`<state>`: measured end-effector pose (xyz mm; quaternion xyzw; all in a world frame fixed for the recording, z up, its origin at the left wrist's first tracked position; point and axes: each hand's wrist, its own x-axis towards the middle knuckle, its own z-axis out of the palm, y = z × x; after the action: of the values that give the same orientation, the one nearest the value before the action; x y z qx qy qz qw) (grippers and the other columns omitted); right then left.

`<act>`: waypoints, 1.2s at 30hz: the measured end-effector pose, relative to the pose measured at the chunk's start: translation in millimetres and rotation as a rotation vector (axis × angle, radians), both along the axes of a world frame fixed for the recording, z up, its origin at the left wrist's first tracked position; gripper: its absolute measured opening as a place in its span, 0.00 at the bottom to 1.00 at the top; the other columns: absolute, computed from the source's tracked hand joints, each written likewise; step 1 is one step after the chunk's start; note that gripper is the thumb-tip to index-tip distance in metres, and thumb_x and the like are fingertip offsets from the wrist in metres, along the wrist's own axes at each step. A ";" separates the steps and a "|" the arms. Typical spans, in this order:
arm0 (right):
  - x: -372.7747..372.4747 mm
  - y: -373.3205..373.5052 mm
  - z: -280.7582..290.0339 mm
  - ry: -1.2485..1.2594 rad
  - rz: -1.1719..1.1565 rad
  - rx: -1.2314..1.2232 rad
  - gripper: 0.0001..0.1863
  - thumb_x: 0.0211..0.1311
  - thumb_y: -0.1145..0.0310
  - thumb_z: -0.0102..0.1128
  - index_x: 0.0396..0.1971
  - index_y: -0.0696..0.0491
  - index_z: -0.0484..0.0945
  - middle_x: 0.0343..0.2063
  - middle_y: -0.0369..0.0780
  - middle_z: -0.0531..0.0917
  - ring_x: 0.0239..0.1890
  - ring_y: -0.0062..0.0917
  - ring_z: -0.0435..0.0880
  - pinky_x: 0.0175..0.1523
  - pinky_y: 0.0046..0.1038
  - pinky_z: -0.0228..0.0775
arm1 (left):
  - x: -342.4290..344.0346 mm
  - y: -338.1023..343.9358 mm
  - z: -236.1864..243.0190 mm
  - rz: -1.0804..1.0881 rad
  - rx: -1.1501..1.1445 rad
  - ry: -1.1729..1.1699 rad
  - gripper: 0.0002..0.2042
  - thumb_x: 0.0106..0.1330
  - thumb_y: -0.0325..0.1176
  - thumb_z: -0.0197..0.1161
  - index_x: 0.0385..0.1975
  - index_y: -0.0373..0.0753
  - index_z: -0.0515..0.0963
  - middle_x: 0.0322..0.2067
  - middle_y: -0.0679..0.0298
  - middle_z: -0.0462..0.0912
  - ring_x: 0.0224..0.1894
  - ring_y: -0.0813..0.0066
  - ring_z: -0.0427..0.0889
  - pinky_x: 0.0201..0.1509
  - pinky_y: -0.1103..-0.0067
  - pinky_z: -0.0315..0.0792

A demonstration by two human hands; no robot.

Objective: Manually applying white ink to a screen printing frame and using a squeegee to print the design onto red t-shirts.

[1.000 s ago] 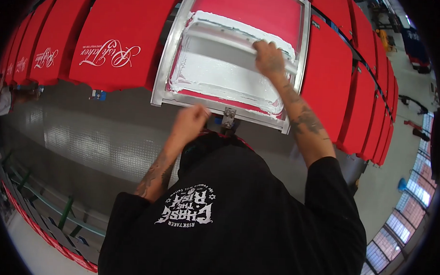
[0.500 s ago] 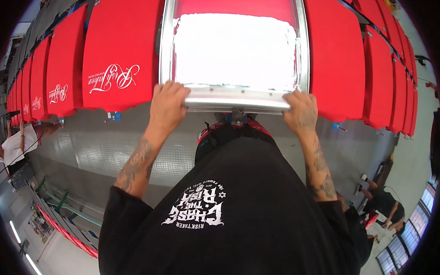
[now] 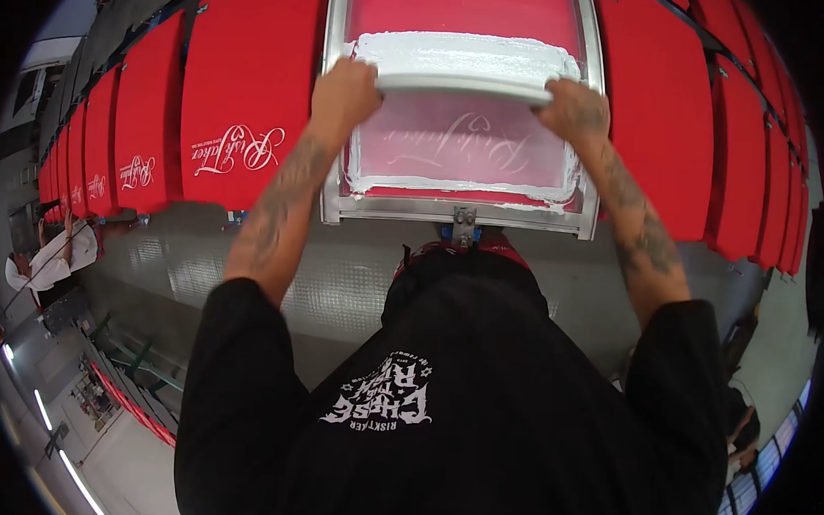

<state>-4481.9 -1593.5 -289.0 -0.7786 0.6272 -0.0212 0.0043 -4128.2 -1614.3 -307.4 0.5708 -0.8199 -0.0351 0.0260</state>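
Squeegee, a long, pale, smooth-looking bar, lies crosswise over a screen-printing frame in front of a person in a loose black T-shirt. The left hand has its grip curled around the bar's left end; the right hand has its grip closed on the right end, fingers bent over the edge. The frame is rectangular, with straight, silvery metal rails. Stretched inside it, the mesh is thin and translucent, pinkish over red, with faint curling white script showing through. White ink sits in a thick, glossy, ridged band just beyond the bar, and leaves a ragged, creamy border along the mesh's sides and near edge. A blocky metal bracket sits at the middle of the near rail. Flat panels of matte red fabric flank the frame on both sides, several at left bearing white script. Below spreads a shiny grey floor.
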 end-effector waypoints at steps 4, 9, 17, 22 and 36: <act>-7.4 3.0 3.8 0.070 0.026 0.028 0.23 0.50 0.46 0.69 0.36 0.50 0.87 0.32 0.45 0.88 0.35 0.41 0.88 0.42 0.40 0.81 | 3.4 -4.2 5.9 -0.069 0.109 -0.038 0.09 0.54 0.35 0.68 0.31 0.38 0.84 0.33 0.54 0.86 0.40 0.56 0.86 0.40 0.62 0.81; -4.6 145.1 8.3 -0.106 0.093 0.034 0.09 0.36 0.70 0.67 0.24 0.50 0.82 0.24 0.40 0.82 0.28 0.38 0.84 0.36 0.39 0.76 | 9.9 161.0 8.7 -0.015 0.084 0.157 0.09 0.44 0.25 0.69 0.26 0.39 0.78 0.30 0.61 0.81 0.41 0.60 0.81 0.35 0.64 0.80; -3.7 35.5 -7.6 -0.053 0.031 -0.036 0.06 0.45 0.67 0.67 0.22 0.52 0.81 0.26 0.44 0.84 0.28 0.41 0.86 0.35 0.38 0.80 | -4.7 36.6 -8.4 0.044 -0.032 0.134 0.05 0.49 0.26 0.64 0.27 0.36 0.81 0.33 0.55 0.84 0.41 0.53 0.82 0.41 0.62 0.81; -1.3 -68.6 21.4 0.030 0.010 0.074 0.20 0.47 0.52 0.69 0.34 0.52 0.88 0.28 0.47 0.87 0.34 0.41 0.88 0.45 0.40 0.79 | -8.7 -80.9 11.1 0.026 0.017 0.062 0.11 0.51 0.34 0.68 0.30 0.34 0.86 0.32 0.51 0.87 0.36 0.51 0.87 0.42 0.62 0.82; 19.9 -154.1 35.3 0.061 0.162 0.421 0.23 0.47 0.59 0.68 0.47 0.47 0.85 0.39 0.42 0.88 0.47 0.37 0.86 0.53 0.38 0.76 | 7.0 -124.3 15.6 0.026 0.331 -0.053 0.22 0.47 0.39 0.76 0.42 0.35 0.85 0.38 0.48 0.86 0.39 0.50 0.85 0.46 0.65 0.78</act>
<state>-4461.9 -1747.7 -253.7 -0.8085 0.5531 0.1341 0.1497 -4121.1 -1738.5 -291.8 0.5786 -0.7959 -0.1543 -0.0894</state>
